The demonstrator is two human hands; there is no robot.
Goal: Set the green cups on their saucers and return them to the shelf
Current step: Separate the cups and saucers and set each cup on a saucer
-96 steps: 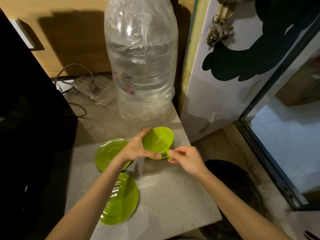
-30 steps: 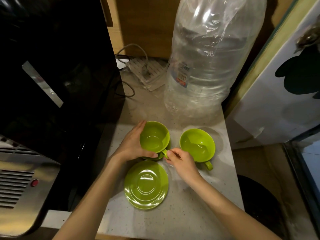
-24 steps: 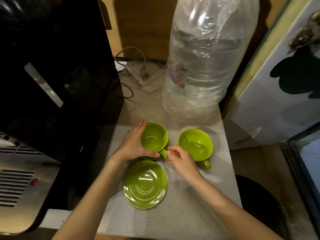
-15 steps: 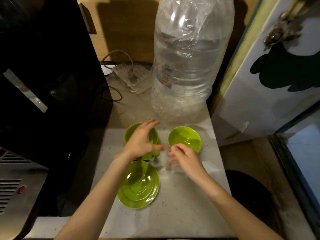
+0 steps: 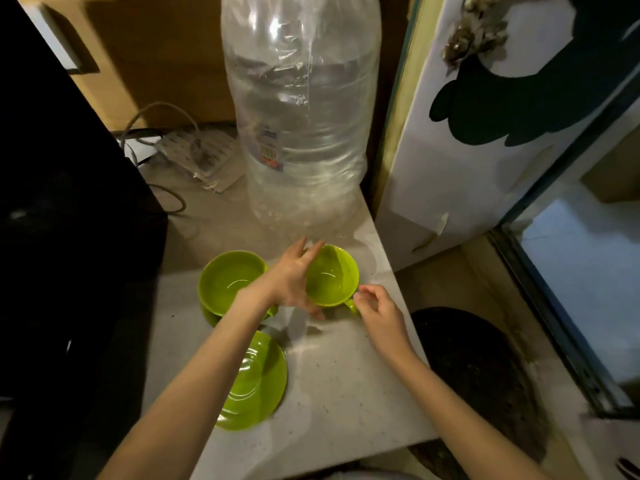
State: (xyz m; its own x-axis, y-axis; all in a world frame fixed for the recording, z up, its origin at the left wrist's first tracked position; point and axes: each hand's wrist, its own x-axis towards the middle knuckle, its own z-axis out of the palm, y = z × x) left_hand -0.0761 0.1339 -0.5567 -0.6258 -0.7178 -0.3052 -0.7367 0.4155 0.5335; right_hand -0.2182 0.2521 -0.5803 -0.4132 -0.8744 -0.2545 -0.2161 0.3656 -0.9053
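Two green cups stand on the pale counter (image 5: 346,393). The left cup (image 5: 228,285) sits on a green saucer whose edge (image 5: 209,315) shows beneath it. The right cup (image 5: 334,277) stands straight on the counter, with its handle (image 5: 351,306) pointing toward me. My left hand (image 5: 291,280) spans this cup's left wall, fingers at the far rim and thumb low at the near side. My right hand (image 5: 377,313) hovers just right of the handle with its fingers loosely curled and nothing in them. A second green saucer (image 5: 256,379) lies bare nearer to me, partly under my left forearm.
A huge clear water bottle (image 5: 301,116) stands right behind the cups. A black appliance (image 5: 69,237) walls off the left side. A power strip and cables (image 5: 194,150) lie at the back. The counter ends just right of the cup, above a dark round bin (image 5: 478,372).
The left cup was set on its saucer and released. My left hand has moved right onto the other cup, and my right hand has followed to that cup's handle. The camera has turned right.
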